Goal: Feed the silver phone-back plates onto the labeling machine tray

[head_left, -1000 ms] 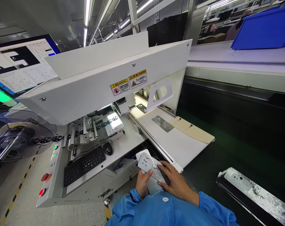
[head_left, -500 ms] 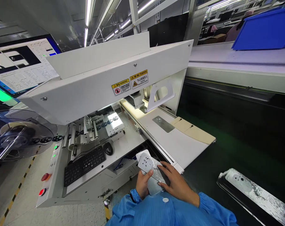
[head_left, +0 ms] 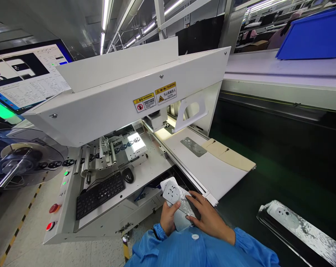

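Where our left hand [head_left: 168, 219] clamps: six o'clock, on patterned panel [head_left: 185, 202] over pale piece [head_left: 181, 221], likely against slipping
Right hand [head_left: 209, 215]: closed on panel's end, probably steadying
Platform [head_left: 209, 176]: flat gray plate [head_left: 193, 146], four o'clock

Left hand [head_left: 168, 218] beside right hand [head_left: 209, 218], fingers bent
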